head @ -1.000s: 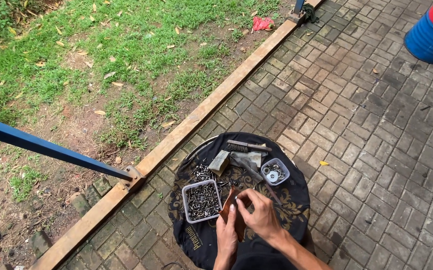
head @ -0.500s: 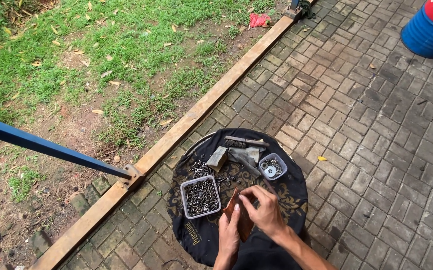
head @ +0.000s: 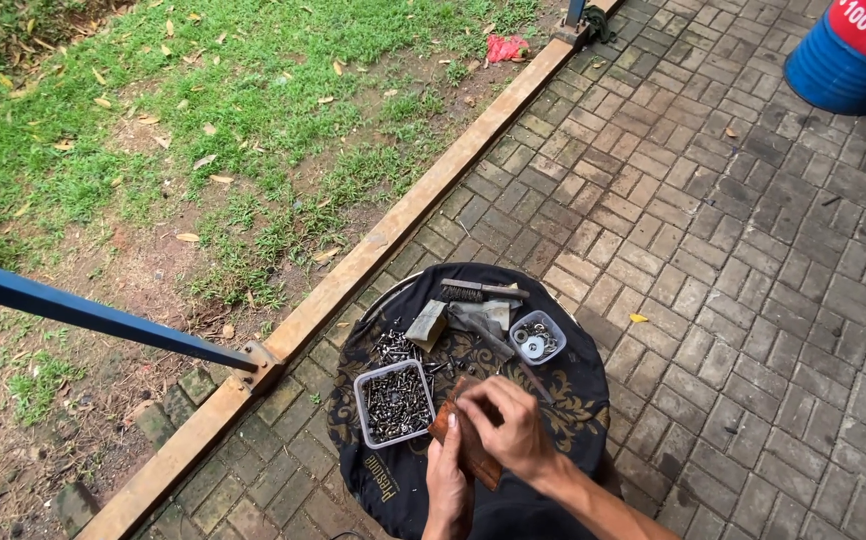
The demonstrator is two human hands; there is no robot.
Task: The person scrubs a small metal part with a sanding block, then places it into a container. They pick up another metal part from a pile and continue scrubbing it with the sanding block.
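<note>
Brown rusty piece point(head: 471, 450) gripped in the left hand point(head: 446, 478); right hand point(head: 509, 432) pinches its top. Screw tub point(head: 394, 403) just beside the left hand.

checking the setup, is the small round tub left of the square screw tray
No, the small tub sits right of the screw tray, farther up the cloth.

screw tray point(head: 394, 403) left of hands, small tub point(head: 537, 336) ahead
</note>
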